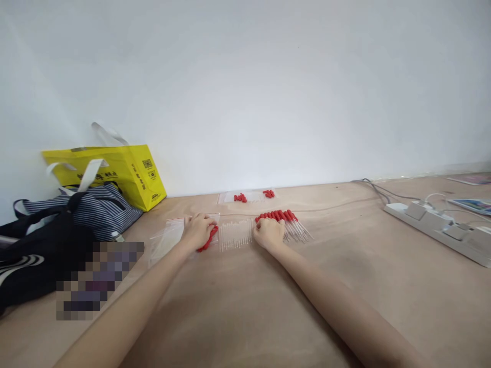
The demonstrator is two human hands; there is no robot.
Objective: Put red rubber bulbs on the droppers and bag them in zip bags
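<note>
My left hand point(198, 230) is over clear zip bags point(166, 240), its fingers bent at a small pile of red pieces point(208, 240); what its fingertips hold, if anything, is too small to tell. My right hand point(269, 233) is closed, fingers pressed together, at the right end of a row of thin pale sticks point(236, 235); what it grips is hidden. Just behind and right of that hand, several red-topped sticks point(286, 217) lie side by side, their pale ends fanned toward the right front.
Near the wall, a clear bag point(253, 196) bears two small groups of red pieces. A yellow bag point(115, 171), a striped bag point(107, 207) and a black bag point(46, 255) stand left. A power strip point(437, 230) with plugs and cables lies right.
</note>
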